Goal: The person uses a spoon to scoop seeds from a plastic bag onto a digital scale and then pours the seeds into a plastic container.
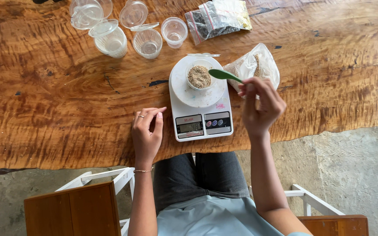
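A white kitchen scale (201, 114) stands on the wooden table (44, 100) in front of me. On its round platform sits a small clear cup (199, 76) filled with tan seeds. My right hand (259, 105) grips a green spoon (224, 74), whose bowl hovers at the cup's right rim. Just behind the spoon lies an open clear bag of the same seeds (259, 64). My left hand (147, 131) rests flat on the table to the left of the scale, fingers together, holding nothing.
Several empty clear cups with hinged lids (147, 43) stand at the far left of the table. Sealed bags of dark and yellow contents (217, 17) lie at the back. Wooden chairs (73, 212) flank my legs below the table edge.
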